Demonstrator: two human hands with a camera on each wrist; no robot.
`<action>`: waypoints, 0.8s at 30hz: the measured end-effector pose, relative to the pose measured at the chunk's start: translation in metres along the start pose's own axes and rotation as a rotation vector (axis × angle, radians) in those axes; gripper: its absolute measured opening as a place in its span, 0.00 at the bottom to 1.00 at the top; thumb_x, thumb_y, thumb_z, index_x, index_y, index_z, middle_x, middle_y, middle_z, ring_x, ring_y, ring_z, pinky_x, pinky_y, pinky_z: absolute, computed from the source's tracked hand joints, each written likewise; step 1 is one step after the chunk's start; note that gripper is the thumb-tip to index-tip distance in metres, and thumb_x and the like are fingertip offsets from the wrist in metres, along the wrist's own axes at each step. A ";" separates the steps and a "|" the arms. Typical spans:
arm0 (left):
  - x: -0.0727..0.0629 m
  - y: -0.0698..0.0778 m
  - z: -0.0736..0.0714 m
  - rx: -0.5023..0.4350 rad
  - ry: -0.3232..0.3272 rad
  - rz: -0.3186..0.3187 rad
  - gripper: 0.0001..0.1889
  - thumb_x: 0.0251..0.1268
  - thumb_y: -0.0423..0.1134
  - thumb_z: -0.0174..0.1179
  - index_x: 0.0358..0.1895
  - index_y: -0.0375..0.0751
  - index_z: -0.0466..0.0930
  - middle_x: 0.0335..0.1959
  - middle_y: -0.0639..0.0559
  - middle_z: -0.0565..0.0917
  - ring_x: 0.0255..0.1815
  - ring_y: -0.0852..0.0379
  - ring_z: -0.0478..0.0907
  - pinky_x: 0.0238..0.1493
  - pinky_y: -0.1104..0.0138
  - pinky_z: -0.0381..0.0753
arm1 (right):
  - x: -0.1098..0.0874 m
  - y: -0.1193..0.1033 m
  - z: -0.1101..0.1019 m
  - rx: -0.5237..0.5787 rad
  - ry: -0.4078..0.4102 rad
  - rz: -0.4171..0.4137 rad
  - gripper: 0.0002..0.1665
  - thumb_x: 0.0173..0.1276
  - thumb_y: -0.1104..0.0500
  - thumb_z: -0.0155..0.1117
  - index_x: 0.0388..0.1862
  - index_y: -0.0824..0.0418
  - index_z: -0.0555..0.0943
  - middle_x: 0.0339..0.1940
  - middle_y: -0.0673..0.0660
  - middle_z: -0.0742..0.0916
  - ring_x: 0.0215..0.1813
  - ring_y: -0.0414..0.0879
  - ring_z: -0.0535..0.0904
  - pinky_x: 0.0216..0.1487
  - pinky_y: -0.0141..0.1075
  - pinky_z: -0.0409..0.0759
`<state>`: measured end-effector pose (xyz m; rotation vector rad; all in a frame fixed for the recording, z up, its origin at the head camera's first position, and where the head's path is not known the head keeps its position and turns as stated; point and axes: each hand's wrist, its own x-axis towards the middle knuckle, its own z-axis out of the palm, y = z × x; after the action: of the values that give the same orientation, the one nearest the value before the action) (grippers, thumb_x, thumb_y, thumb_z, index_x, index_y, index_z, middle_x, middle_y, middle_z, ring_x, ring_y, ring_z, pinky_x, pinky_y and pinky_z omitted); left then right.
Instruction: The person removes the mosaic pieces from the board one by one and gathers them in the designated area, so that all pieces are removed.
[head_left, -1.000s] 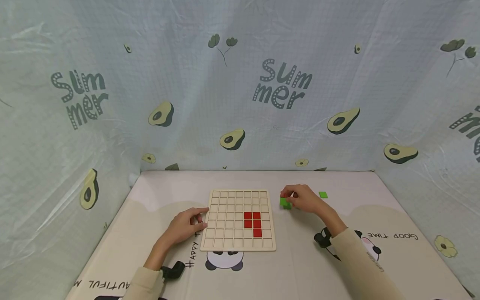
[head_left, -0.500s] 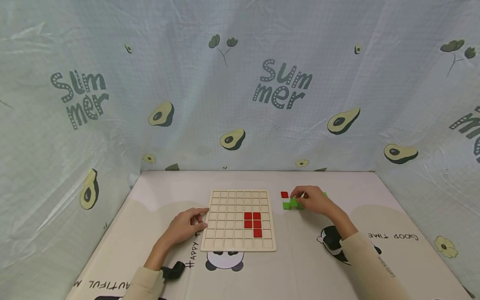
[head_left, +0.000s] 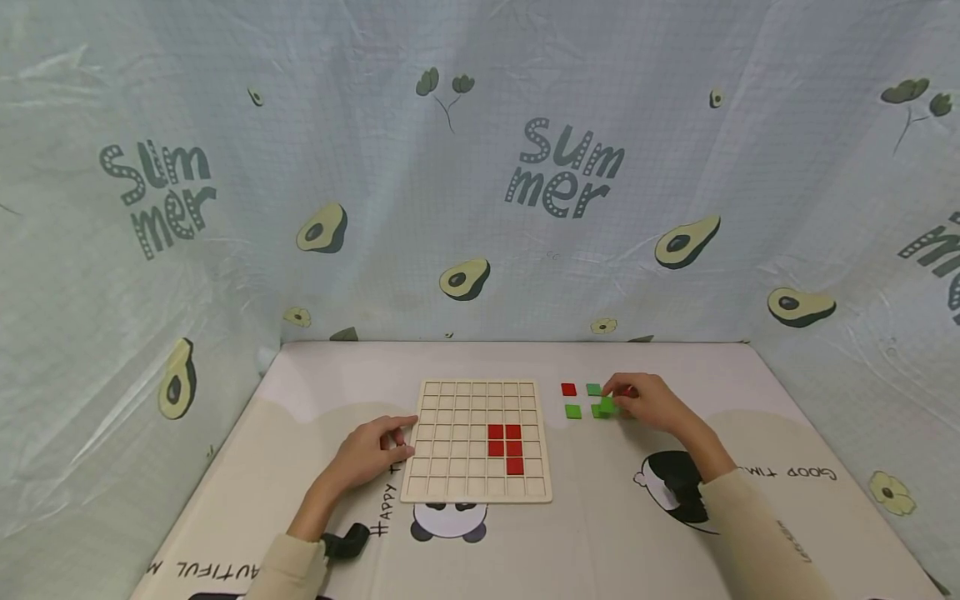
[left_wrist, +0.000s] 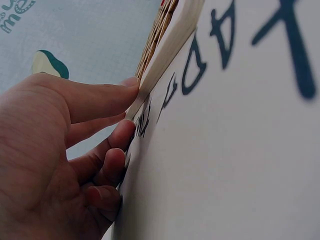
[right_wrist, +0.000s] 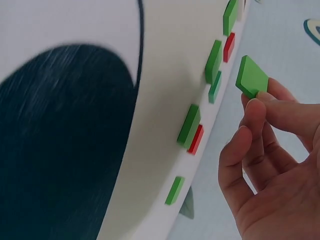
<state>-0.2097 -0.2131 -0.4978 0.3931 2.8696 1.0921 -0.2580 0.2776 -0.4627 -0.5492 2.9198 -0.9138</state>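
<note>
A square wooden grid board [head_left: 442, 450] lies on the table, with several red tiles [head_left: 514, 465] set in its cells right of the middle. My left hand [head_left: 369, 450] is at the board's left edge, thumb and index finger touching the rim; in the left wrist view the thumb [left_wrist: 107, 100] presses against the wooden side [left_wrist: 167, 55]. My right hand [head_left: 651, 404] pinches a green square tile [right_wrist: 251, 77] between thumb and fingers, raised over the loose tiles right of the board. Beneath it, a green tile [head_left: 598, 412] is partly covered in the head view.
Loose tiles lie in two rough rows: a red tile [head_left: 568, 389], a darker green tile [head_left: 594, 389] and a green tile [head_left: 573, 412] show nearest the board. In the right wrist view another red tile [right_wrist: 196, 139] and a green tile [right_wrist: 174, 190] lie there. A patterned curtain [head_left: 375, 275] hangs behind.
My right hand has moved rightward along the loose tiles with a green tile in its fingers, uncovering red and green tiles behind it. The left hand and board stay put.
</note>
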 end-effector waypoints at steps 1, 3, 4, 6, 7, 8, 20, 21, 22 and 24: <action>0.000 0.000 0.000 -0.002 0.000 0.000 0.25 0.64 0.39 0.71 0.65 0.45 0.82 0.34 0.58 0.79 0.30 0.62 0.69 0.33 0.70 0.66 | -0.001 0.001 -0.001 0.001 -0.002 0.009 0.11 0.71 0.67 0.62 0.46 0.56 0.87 0.40 0.55 0.87 0.39 0.46 0.77 0.41 0.38 0.76; 0.000 0.001 0.000 -0.003 0.001 0.000 0.25 0.64 0.39 0.71 0.65 0.45 0.82 0.34 0.58 0.79 0.30 0.62 0.69 0.33 0.70 0.66 | -0.002 0.004 -0.003 0.001 -0.003 0.029 0.11 0.72 0.67 0.62 0.46 0.56 0.87 0.42 0.56 0.87 0.38 0.46 0.77 0.39 0.37 0.77; 0.000 0.001 0.000 -0.004 0.001 -0.001 0.25 0.64 0.39 0.71 0.65 0.45 0.82 0.34 0.58 0.79 0.30 0.62 0.69 0.33 0.70 0.66 | -0.003 0.005 -0.005 0.007 -0.004 0.032 0.11 0.72 0.68 0.61 0.46 0.57 0.87 0.43 0.57 0.87 0.38 0.46 0.77 0.38 0.36 0.77; 0.000 0.001 0.000 -0.004 0.000 -0.002 0.25 0.64 0.39 0.71 0.66 0.45 0.82 0.34 0.58 0.79 0.30 0.62 0.69 0.33 0.70 0.66 | -0.004 0.008 -0.007 0.024 -0.002 0.044 0.11 0.73 0.68 0.61 0.47 0.59 0.87 0.45 0.59 0.88 0.38 0.46 0.78 0.37 0.35 0.78; 0.000 0.001 0.000 -0.005 -0.001 -0.002 0.25 0.65 0.39 0.71 0.66 0.45 0.82 0.34 0.58 0.79 0.30 0.62 0.69 0.33 0.70 0.66 | -0.005 0.009 -0.008 0.035 0.003 0.052 0.11 0.73 0.68 0.60 0.47 0.60 0.87 0.46 0.61 0.88 0.38 0.47 0.78 0.36 0.35 0.79; 0.000 0.001 0.000 -0.004 -0.002 -0.003 0.25 0.65 0.40 0.71 0.66 0.45 0.82 0.34 0.58 0.79 0.30 0.62 0.69 0.33 0.70 0.66 | -0.006 0.011 -0.009 0.042 0.006 0.060 0.11 0.73 0.69 0.60 0.47 0.61 0.86 0.47 0.62 0.88 0.39 0.47 0.78 0.36 0.34 0.79; 0.000 0.000 0.000 -0.004 0.001 0.007 0.25 0.65 0.40 0.70 0.66 0.44 0.82 0.34 0.58 0.78 0.30 0.62 0.69 0.33 0.69 0.66 | -0.020 0.029 -0.014 0.032 0.040 0.130 0.12 0.72 0.69 0.58 0.48 0.61 0.86 0.45 0.62 0.87 0.37 0.48 0.78 0.36 0.37 0.80; 0.000 -0.001 0.000 -0.005 0.001 0.008 0.25 0.65 0.39 0.70 0.66 0.44 0.82 0.34 0.58 0.78 0.30 0.62 0.69 0.33 0.70 0.66 | -0.021 0.029 -0.015 0.033 0.041 0.132 0.12 0.72 0.69 0.58 0.48 0.61 0.86 0.46 0.63 0.86 0.38 0.48 0.78 0.36 0.37 0.80; 0.001 -0.001 0.000 -0.006 0.000 0.009 0.25 0.65 0.39 0.70 0.66 0.44 0.82 0.34 0.58 0.78 0.30 0.62 0.69 0.33 0.70 0.66 | -0.023 0.030 -0.016 0.032 0.043 0.135 0.13 0.71 0.69 0.58 0.48 0.61 0.86 0.46 0.63 0.86 0.38 0.49 0.78 0.36 0.37 0.80; 0.001 -0.001 0.000 -0.007 -0.002 0.011 0.25 0.65 0.39 0.70 0.66 0.44 0.82 0.34 0.58 0.78 0.30 0.62 0.69 0.33 0.70 0.66 | -0.025 0.032 -0.017 0.030 0.046 0.151 0.13 0.71 0.69 0.57 0.48 0.61 0.86 0.47 0.64 0.86 0.40 0.50 0.78 0.37 0.37 0.80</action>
<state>-0.2105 -0.2135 -0.4984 0.4097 2.8648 1.1023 -0.2473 0.3198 -0.4678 -0.3049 2.9339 -0.9615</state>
